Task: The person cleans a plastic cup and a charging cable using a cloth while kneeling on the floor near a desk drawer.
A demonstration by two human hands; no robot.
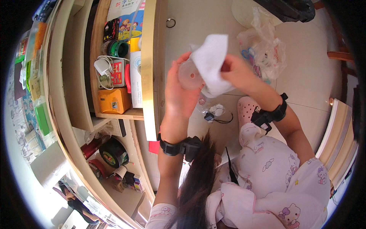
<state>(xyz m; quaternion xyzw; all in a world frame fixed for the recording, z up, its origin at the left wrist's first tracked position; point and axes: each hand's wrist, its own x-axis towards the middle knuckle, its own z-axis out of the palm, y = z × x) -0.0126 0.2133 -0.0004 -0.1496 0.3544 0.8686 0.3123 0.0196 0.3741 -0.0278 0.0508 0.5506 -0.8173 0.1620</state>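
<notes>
My left hand (176, 88) grips a small round translucent plastic container (189, 75), its flat end with a small spot at the centre facing me. In my right hand (237, 71), between thumb and fingers, is a white cloth or tissue (211, 58). The cloth drapes against the container's right side and hides part of it. Both hands are above the tiled floor, just right of an open drawer (149, 71). Whether the container has a lid on cannot be seen.
The drawer holds a yellow-orange box (114, 100), a white charger (103, 66) with cable, a green-rimmed jar (118, 49) and a children's book (128, 21). On the floor lie a plastic bag (267, 51), a small cabled device (210, 116) and a black ring (170, 23). A pink clog (245, 111) is on my foot.
</notes>
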